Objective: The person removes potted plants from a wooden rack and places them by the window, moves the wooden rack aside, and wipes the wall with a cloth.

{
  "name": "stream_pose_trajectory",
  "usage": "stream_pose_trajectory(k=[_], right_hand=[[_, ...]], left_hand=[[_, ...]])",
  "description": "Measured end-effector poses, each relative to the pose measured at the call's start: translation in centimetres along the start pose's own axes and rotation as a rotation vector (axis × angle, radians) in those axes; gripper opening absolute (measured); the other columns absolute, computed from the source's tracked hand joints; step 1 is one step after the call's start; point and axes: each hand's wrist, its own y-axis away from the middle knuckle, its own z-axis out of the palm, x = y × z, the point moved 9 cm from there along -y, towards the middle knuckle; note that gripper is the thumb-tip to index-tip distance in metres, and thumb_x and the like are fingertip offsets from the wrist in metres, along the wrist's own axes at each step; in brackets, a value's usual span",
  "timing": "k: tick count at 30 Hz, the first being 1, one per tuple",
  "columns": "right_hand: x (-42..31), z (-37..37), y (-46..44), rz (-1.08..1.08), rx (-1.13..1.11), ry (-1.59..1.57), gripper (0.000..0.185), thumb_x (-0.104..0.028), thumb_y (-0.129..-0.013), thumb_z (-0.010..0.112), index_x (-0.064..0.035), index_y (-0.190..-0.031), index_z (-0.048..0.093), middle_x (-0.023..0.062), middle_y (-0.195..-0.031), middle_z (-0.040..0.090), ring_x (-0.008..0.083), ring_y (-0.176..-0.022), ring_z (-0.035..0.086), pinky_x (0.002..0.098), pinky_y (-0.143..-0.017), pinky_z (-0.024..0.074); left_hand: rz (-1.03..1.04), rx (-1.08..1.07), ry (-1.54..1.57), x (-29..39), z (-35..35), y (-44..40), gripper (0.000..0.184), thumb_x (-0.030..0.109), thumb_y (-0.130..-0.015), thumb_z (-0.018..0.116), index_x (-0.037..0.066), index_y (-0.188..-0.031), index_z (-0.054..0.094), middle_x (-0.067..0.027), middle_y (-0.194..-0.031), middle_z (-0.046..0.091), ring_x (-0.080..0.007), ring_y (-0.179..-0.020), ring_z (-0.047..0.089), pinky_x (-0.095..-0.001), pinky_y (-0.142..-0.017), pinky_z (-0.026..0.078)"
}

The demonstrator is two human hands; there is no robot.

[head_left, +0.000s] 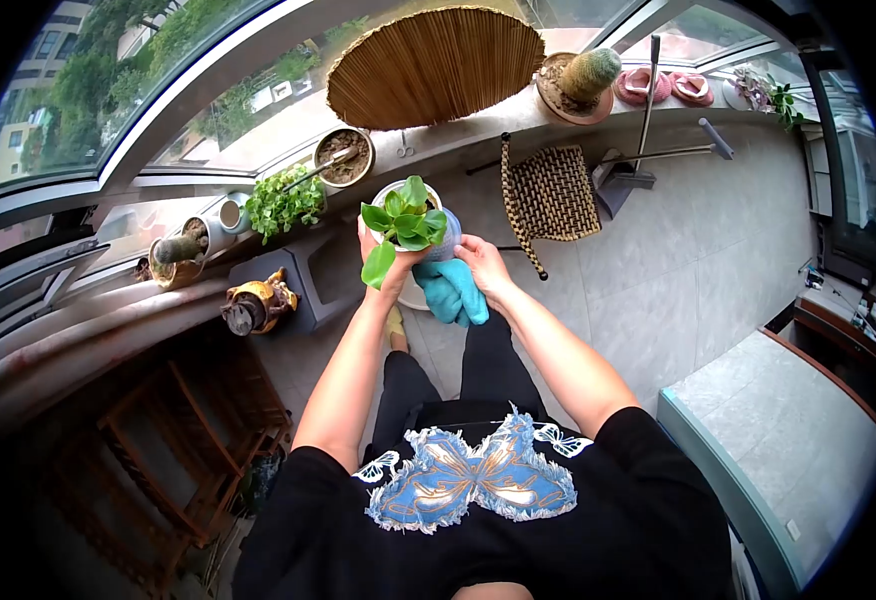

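Note:
A potted plant (pixel 405 219) with broad green leaves is held up in front of me. Its pot has a white rim and a blue-grey side (pixel 448 238). My left hand (pixel 388 262) grips the pot from the left, its fingers partly hidden by leaves and pot. On the other side, my right hand (pixel 482 264) is closed on a teal cloth (pixel 452 292), with the fingertips at the pot's side. The cloth hangs bunched below the pot.
Along the windowsill stand a leafy plant (pixel 286 203), a soil-filled pot (pixel 346 158), a cactus (pixel 591 74) and pink slippers (pixel 643 86). A woven chair (pixel 554 195) and a long-handled dustpan (pixel 618 188) are at right. A golden figurine (pixel 261 302) sits at left.

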Motion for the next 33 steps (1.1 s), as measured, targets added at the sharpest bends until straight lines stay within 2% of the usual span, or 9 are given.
stream_pose_trajectory(k=[9,11,13,21,25,28,30,31,33], right_hand=[[2.8,-8.1,-18.0,-0.076,0.174,0.089,0.024,-0.007,-0.101,0.056,0.0020,-0.122,0.062,0.0071,-0.102,0.071,0.0125,-0.087,0.065,0.0261,-0.079,0.0507],[2.8,-8.7,-20.3,-0.036,0.204,0.177,0.027,-0.007,-0.102,0.055,0.0023,-0.126,0.060,0.0062,-0.111,0.069,0.0136,-0.098,0.063,0.0275,-0.087,0.0491],[4.1,-9.8,-23.5,-0.065,0.238,0.149,0.029,-0.008,-0.101,0.056,0.0028,-0.128,0.059,0.0083,-0.111,0.069,0.0153,-0.097,0.064,0.0285,-0.086,0.0494],[7.0,-13.3,-30.9,-0.080,0.312,0.033,0.039,-0.012,-0.101,0.057,0.0044,-0.136,0.053,0.0162,-0.130,0.063,0.0235,-0.114,0.061,0.0325,-0.095,0.0475],[7.1,-14.4,-32.4,-0.122,0.434,0.105,0.029,-0.009,-0.103,0.051,0.0015,-0.130,0.058,0.0109,-0.118,0.066,0.0198,-0.106,0.062,0.0319,-0.093,0.0485],[6.5,-14.2,-32.2,-0.146,0.436,0.209,0.035,-0.008,-0.101,0.051,0.0011,-0.134,0.053,0.0140,-0.126,0.062,0.0221,-0.112,0.060,0.0335,-0.096,0.0472],[6.2,-14.3,-32.2,-0.127,0.444,0.214,0.050,-0.005,-0.095,0.051,0.0008,-0.144,0.042,0.0254,-0.136,0.058,0.0368,-0.129,0.054,0.0383,-0.107,0.0410],[6.1,-14.3,-32.2,-0.126,0.444,0.214,0.050,-0.005,-0.095,0.051,0.0008,-0.144,0.042,0.0254,-0.136,0.058,0.0368,-0.129,0.054,0.0383,-0.107,0.0410],[4.8,-14.2,-32.1,-0.218,0.434,0.319,0.057,-0.004,-0.092,0.049,-0.0039,-0.147,0.035,0.0274,-0.136,0.057,0.0386,-0.128,0.055,0.0396,-0.107,0.0411]], left_hand=[[-0.016,0.031,0.118,-10.7,6.8,-11.6,0.075,0.010,-0.058,0.095,0.004,-0.123,0.058,-0.0066,-0.118,0.064,-0.0202,-0.107,0.063,-0.0339,-0.096,0.049],[-0.042,0.028,0.125,-13.9,7.6,-13.4,0.075,0.010,-0.059,0.095,0.004,-0.123,0.057,-0.0068,-0.119,0.065,-0.0199,-0.107,0.063,-0.0341,-0.096,0.049],[0.016,0.063,0.090,-15.6,8.0,-15.2,0.066,0.006,-0.068,0.090,0.007,-0.126,0.058,-0.0039,-0.119,0.065,-0.0181,-0.106,0.063,-0.0331,-0.094,0.051],[-0.046,0.082,0.026,-20.4,10.6,-19.6,0.055,0.007,-0.070,0.089,0.006,-0.119,0.062,-0.0037,-0.110,0.068,-0.0176,-0.101,0.064,-0.0328,-0.090,0.051],[-0.067,0.089,0.180,-21.8,11.7,-20.4,0.055,0.007,-0.068,0.090,0.005,-0.117,0.064,-0.0042,-0.109,0.069,-0.0178,-0.100,0.064,-0.0327,-0.089,0.051],[0.028,0.152,0.077,-21.9,11.4,-20.2,0.059,0.009,-0.067,0.092,0.004,-0.118,0.063,-0.0049,-0.110,0.069,-0.0183,-0.101,0.065,-0.0331,-0.091,0.052],[0.110,0.186,0.066,-21.9,11.3,-20.5,0.064,0.012,-0.066,0.093,0.004,-0.121,0.062,-0.0054,-0.112,0.069,-0.0186,-0.102,0.065,-0.0337,-0.092,0.051],[0.109,0.186,0.066,-22.1,11.3,-20.7,0.064,0.012,-0.066,0.093,0.004,-0.121,0.062,-0.0054,-0.112,0.069,-0.0186,-0.102,0.065,-0.0337,-0.092,0.051],[0.115,0.175,0.046,-22.6,11.6,-20.9,0.084,0.028,-0.057,0.097,0.004,-0.127,0.056,-0.0117,-0.123,0.061,-0.0287,-0.113,0.059,-0.0395,-0.100,0.046]])
